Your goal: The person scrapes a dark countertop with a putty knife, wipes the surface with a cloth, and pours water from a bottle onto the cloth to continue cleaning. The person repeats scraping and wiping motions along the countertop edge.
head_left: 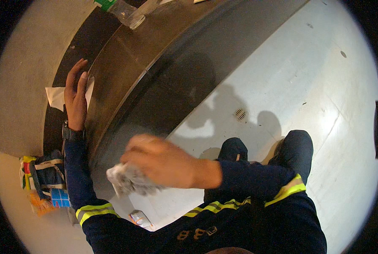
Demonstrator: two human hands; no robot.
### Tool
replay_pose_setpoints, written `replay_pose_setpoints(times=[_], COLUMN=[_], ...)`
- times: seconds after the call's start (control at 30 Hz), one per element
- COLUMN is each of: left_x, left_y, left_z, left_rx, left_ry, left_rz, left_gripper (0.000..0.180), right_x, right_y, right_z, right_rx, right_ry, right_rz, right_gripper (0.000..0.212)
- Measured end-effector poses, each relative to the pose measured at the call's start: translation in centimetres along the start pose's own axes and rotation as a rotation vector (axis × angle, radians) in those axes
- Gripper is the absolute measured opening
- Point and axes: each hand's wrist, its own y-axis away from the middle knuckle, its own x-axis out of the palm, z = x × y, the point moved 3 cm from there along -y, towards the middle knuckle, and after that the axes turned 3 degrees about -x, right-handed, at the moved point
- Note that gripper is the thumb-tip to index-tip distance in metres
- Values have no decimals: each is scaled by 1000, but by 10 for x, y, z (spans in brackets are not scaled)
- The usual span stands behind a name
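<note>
Cloth material: a crumpled grey-white rag, bunched into a wad, slightly blurred.
Rag place: clamped under the fingers of the right hand, sticking out past the fingertips toward the person's left, against the lower face of the dark counter front.
Right hand: closed around the rag, knuckles up, blurred.
Left hand: open and flat, fingers together, palm resting on the dark strip beside a white paper that lies partly under it; a dark watch sits on the wrist.
Surface: a brown curved counter with a darker front panel, above and ahead of the right hand; a clear plastic bottle lies at its far end.
Floor: pale and smooth, to the right of the right hand, with a small round drain.
Near left arm: a dark bag with colourful packets.
</note>
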Motion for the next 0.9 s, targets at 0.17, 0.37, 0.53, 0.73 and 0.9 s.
replay_pose_setpoints(times=[0.17, 0.37, 0.53, 0.73, 0.9], left_x=[0, 27, 42, 15, -5], left_y=[-25, -66, -69, -64, -41], left_z=[-2, 33, 6, 22, 54], left_rx=[-193, -329, -319, -298, -218], left_ry=[156, 633, 531, 278, 106], left_rz=[27, 185, 118, 75, 38], left_gripper=[44, 57, 71, 81, 71], right_x=[-106, -179, -191, -151, -137], right_y=[56, 77, 71, 30, -14], right_z=[-11, -22, -12, 1, -16], right_rx=[698, 694, 611, 259, -24], right_ry=[34, -623, -737, 29, 416], right_rz=[-304, -694, -816, -749, -584], right_gripper=[33, 35, 36, 32, 24])
